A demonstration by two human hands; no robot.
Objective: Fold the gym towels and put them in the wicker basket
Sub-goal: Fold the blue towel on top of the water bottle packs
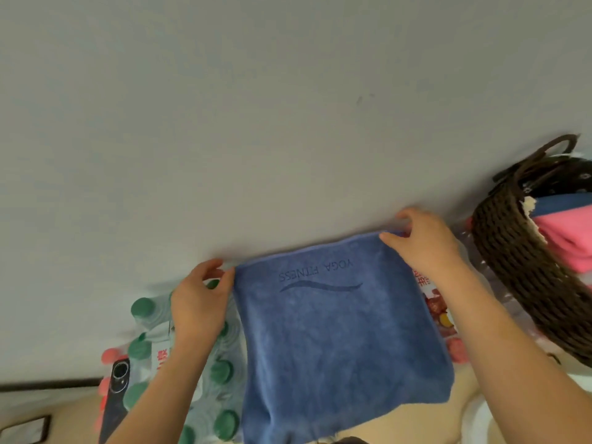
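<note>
Blue and printed YOGA FITNESS upside down, the gym towel point(336, 341) is stretched between both hands: the left hand point(198, 302) pinches its upper left corner, and the right hand point(423, 241) pinches the upper right. The dark wicker basket point(519, 267) stands just to the right, with a pink towel point(567, 241) and another blue towel point(557, 201) folded inside. Green-capped bottles point(142, 307) and a phone point(117, 389) lie beside the left forearm.

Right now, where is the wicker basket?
The wicker basket sits at the head view's far right edge, just beyond the right hand pinching the blue towel, with a folded pink towel inside.
</note>
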